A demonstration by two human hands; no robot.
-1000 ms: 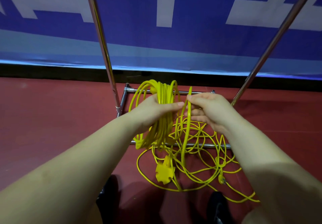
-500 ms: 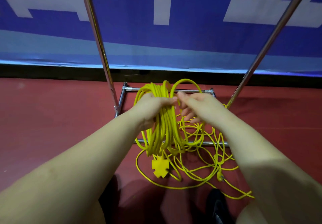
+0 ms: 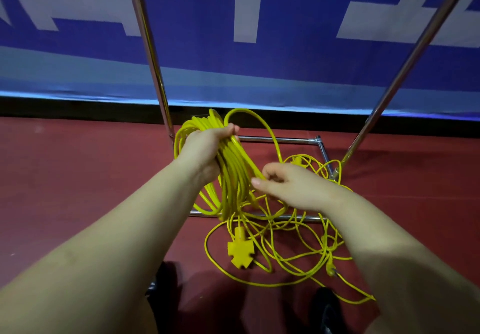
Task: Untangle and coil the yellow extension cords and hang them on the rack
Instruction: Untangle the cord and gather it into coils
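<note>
Above one tangle [image 3: 293,232], left hand [image 3: 205,152] grips one coil [image 3: 231,177], right hand [image 3: 288,185] fingers pinch one strand [image 3: 270,136]

We find no readable text, numbers or brand marks. The blue fabric banner [image 3: 298,55] behind the metal rack carries large pale grey block shapes, likely parts of big characters, but they are cut off at the top edge and we cannot read them. The yellow moulded multi-outlet socket block [image 3: 240,252] lying on the red floor shows no label we can make out. The coiled yellow extension cord [image 3: 233,170] bears no print we can see; any marking is too small to tell.
</note>
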